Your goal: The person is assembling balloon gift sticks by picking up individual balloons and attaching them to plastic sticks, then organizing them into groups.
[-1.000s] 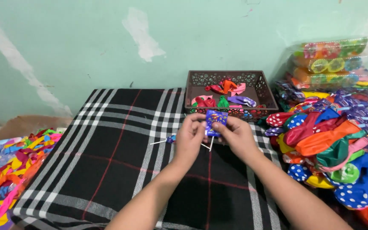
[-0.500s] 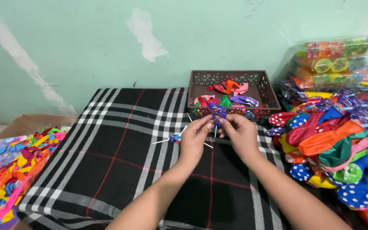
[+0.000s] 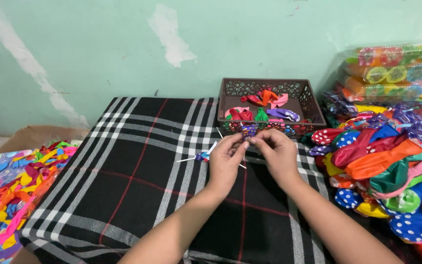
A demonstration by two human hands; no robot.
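My left hand and my right hand meet over a black plaid cloth, fingertips pinched together on a small purple balloon held just in front of the basket. A thin white stick with a small purple piece lies on the cloth beside my left hand, and another white stick pokes out under my hands. Behind my hands stands a dark brown perforated basket holding red, orange, pink, green and purple balloons.
A big heap of coloured and polka-dot balloons lies to the right, with clear packets of coloured items stacked behind it. Another pile of deflated balloons spreads on the floor at the left. A green wall stands behind.
The purple balloon was held up flat between both hands; now it is bunched smaller between my fingertips. My hands have shifted slightly right and closer to the basket.
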